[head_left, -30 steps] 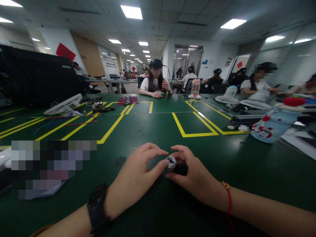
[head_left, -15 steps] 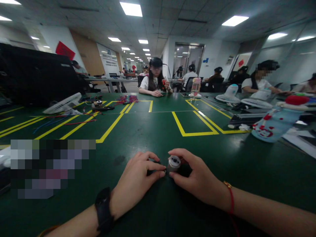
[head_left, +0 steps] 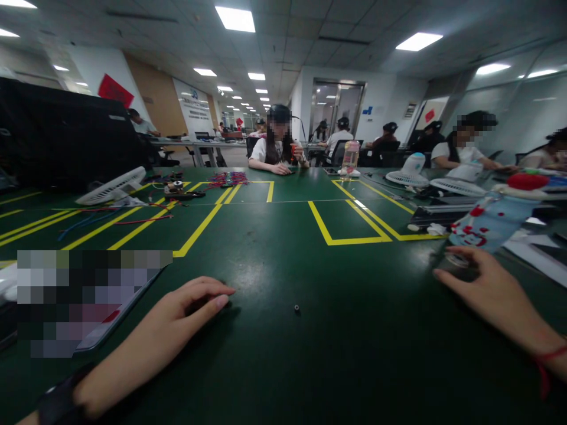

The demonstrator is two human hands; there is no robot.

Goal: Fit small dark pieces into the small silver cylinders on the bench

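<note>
Green table (head_left: 336, 360) sits under both hands, and the round metal part (head_left: 457, 260) is at the right side, by the blue bottle (head_left: 491, 218). The right hand (head_left: 491, 289) has its thumb and fingers bent around that part. A soft, firm hold on its sides should be best, as it looks smooth and could slip. It is good to leave a bit of room so it does not bump the bottle. The left hand (head_left: 181, 313) is near the flat thing (head_left: 100, 336), its thumb and pointing finger close together, but I cannot tell if they pinch something. The tiny black piece (head_left: 296, 309) lies between the hands and could roll, so slow arms and a light touch would help
</note>
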